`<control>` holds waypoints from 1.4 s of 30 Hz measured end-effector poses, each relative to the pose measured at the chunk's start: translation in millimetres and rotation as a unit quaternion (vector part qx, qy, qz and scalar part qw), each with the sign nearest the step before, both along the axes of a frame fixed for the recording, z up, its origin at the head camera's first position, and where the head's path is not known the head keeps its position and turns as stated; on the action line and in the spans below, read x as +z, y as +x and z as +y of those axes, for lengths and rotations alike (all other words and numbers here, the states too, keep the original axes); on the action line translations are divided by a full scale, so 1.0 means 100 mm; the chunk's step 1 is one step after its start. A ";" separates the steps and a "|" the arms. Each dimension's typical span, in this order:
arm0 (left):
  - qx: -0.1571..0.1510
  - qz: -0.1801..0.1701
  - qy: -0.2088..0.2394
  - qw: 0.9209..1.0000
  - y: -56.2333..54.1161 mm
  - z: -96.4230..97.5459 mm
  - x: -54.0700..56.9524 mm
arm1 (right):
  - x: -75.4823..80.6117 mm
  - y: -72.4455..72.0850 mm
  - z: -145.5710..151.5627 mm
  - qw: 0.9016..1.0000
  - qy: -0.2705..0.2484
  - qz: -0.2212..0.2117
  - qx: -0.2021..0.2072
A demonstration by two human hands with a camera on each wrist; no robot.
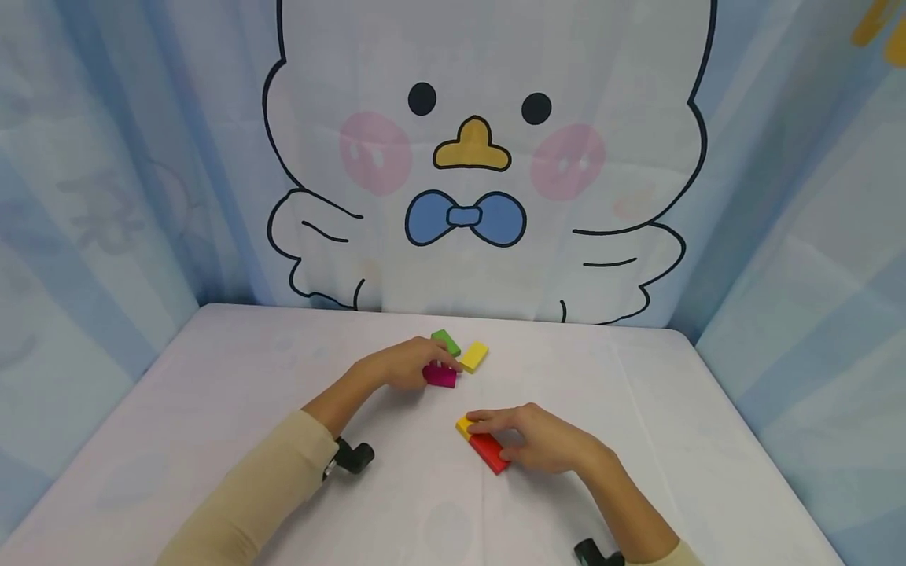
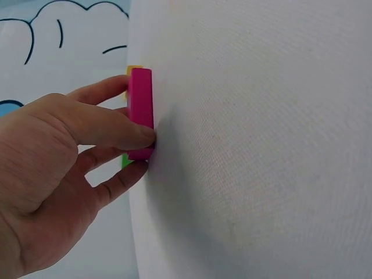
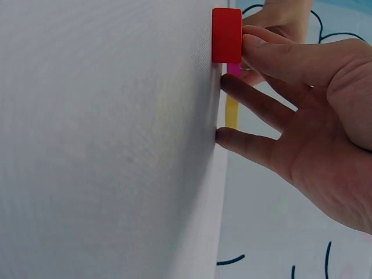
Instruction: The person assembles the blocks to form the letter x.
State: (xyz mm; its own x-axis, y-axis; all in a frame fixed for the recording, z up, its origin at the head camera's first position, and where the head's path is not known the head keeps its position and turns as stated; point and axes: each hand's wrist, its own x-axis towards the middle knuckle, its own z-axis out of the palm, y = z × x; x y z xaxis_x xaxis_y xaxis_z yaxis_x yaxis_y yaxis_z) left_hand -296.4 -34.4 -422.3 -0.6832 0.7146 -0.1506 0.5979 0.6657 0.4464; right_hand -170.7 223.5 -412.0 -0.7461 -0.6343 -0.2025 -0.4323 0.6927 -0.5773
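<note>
My left hand (image 1: 413, 363) holds a magenta block (image 1: 440, 376) near the far side of the table. In the left wrist view the thumb lies along the near face of the magenta block (image 2: 141, 104), with fingers behind it. Closer to me, my right hand (image 1: 548, 440) has its thumb and index finger at a red block (image 1: 490, 453). A yellow block (image 1: 463, 426) meets the red one end to end, partly under the fingertips. The right wrist view shows the thumb tip at the edge of the red block (image 3: 226, 35), other fingertips down by the cloth.
Just beyond the left hand lie a green block (image 1: 446, 340) and a second yellow block (image 1: 475, 357). White cloth covers the table (image 1: 233, 369). A printed curtain (image 1: 467, 267) hangs along the back edge, with blue-white curtains at both sides.
</note>
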 end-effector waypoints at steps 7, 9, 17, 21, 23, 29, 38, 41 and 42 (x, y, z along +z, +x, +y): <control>0.002 0.003 -0.002 1.000 0.00 0.02 0.01 | 0.00 0.00 0.00 1.000 0.002 0.002 -0.001; 0.003 0.002 -0.004 1.000 0.00 0.02 0.02 | 0.00 0.00 0.00 1.000 0.003 0.003 -0.002; 0.005 -0.006 -0.009 1.000 0.04 0.03 0.07 | 0.00 0.00 0.00 1.000 0.006 0.001 -0.006; 0.006 -0.008 -0.004 1.000 0.06 0.01 0.08 | 0.01 0.00 0.01 1.000 0.006 0.003 -0.008; 0.007 -0.007 -0.004 1.000 0.08 0.00 0.08 | 0.02 0.01 0.01 1.000 0.004 0.000 -0.009; 0.013 -0.012 0.002 1.000 0.15 -0.07 0.09 | 0.00 0.00 0.00 1.000 0.002 -0.009 -0.007; 0.024 -0.022 0.018 0.999 0.26 -0.09 0.09 | -0.02 -0.01 0.00 1.000 0.010 -0.001 -0.006; 0.029 -0.023 0.020 0.999 0.31 -0.10 0.09 | -0.02 -0.01 0.00 1.000 0.009 -0.002 -0.008; 0.030 -0.023 0.020 0.999 0.32 -0.10 0.09 | -0.02 0.00 0.00 1.000 0.009 -0.002 -0.009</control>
